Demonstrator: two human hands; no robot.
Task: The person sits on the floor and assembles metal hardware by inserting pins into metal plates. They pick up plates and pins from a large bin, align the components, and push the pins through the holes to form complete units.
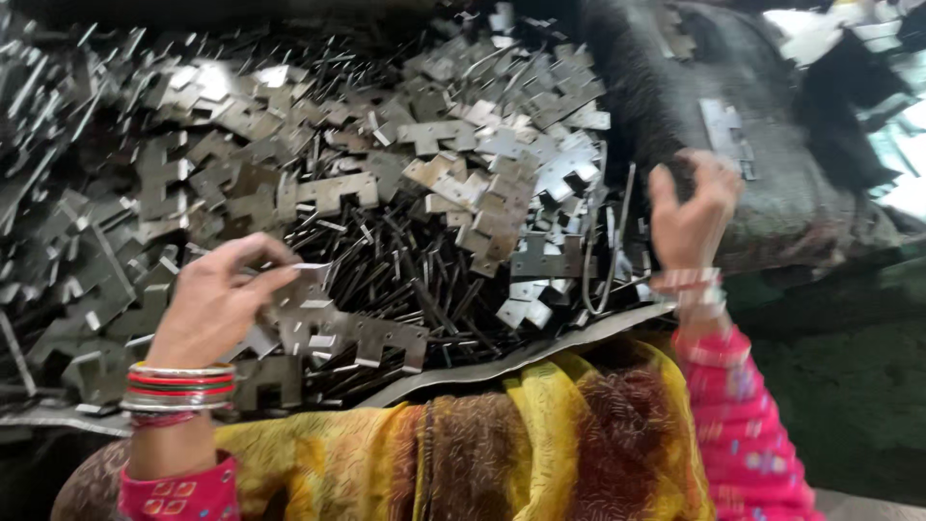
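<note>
Sorting in hand: left hand (217,304) pinches a plate (307,307) from the pile (405,183); right hand (690,217), loosely open and empty, needs the next piece.

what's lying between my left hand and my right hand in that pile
In the head view, between the left hand and the right hand lie flat notched metal plates heaped over thin dark metal rods.

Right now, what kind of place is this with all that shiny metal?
Probably a small metal workshop. A big heap of stamped metal plates lies mixed with thin dark pins. The left hand pinches one plate, and the right hand is lifted beside a worn grey sack.
</note>
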